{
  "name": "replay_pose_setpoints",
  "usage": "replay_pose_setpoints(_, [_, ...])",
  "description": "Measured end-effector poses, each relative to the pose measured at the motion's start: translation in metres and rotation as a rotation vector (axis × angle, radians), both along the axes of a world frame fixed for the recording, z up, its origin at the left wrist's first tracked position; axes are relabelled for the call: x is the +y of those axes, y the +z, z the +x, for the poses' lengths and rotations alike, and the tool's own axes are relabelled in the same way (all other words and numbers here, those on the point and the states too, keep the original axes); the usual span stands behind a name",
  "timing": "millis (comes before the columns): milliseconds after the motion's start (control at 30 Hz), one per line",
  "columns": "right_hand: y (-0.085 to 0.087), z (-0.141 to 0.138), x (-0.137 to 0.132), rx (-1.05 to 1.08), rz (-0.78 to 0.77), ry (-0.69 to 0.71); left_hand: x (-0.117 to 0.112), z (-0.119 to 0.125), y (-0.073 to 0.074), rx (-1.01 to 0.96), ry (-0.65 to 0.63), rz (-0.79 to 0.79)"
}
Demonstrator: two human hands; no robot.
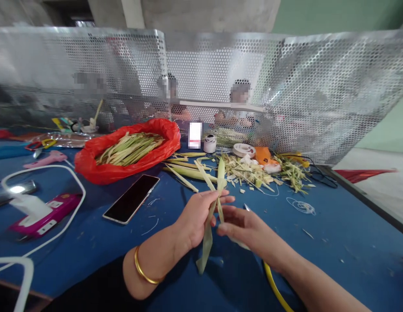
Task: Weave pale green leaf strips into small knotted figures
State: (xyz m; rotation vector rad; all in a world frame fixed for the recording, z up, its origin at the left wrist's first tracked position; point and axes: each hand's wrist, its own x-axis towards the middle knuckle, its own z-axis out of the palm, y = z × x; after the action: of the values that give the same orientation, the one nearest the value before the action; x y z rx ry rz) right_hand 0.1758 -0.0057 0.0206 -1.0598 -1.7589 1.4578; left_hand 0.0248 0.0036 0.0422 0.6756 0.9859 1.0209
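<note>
Pale green corn husk strips cross one another above the middle of the table. My left hand pinches them at the crossing, with thumb on top and the other fingers behind. One husk end points up and away; another hangs down toward me. Close on the right, my right hand is closed, its thumb and fingers on a husk strip whose tail shows beneath the hand. Under my right wrist lies a tool with a yellow handle and a pointed metal tip; its middle is hidden.
A red plastic bag of husk strips stands back left, near a black phone. Left are a magenta power strip and pink glue gun. Husk scraps and a tape roll lie before the perforated metal screen.
</note>
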Motion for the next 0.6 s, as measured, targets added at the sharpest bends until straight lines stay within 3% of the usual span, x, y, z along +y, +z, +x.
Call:
replay_pose_setpoints(67, [-0.001,0.001,-0.002,-0.114,0.053,0.011,0.002,-0.002,0.002,0.051,-0.015,0.025])
replay_pose_setpoints(233, [0.001,0.022,0.012,-0.396,0.216,-0.152,0.007,-0.01,0.004,0.192,-0.055,0.136])
replay_pose_setpoints(400, [-0.001,0.032,0.023,-0.576,0.296,-0.098,0.006,-0.01,0.002,-0.056,-0.128,0.034])
replay_pose_setpoints(467, [0.001,0.033,0.021,-0.513,0.428,-0.217,0.003,-0.008,0.001,-0.085,-0.113,-0.01])
replay_pose_setpoints(600, [0.015,0.035,0.013,-0.233,0.729,-0.626,-0.004,0.0,0.0,0.03,-0.177,0.033])
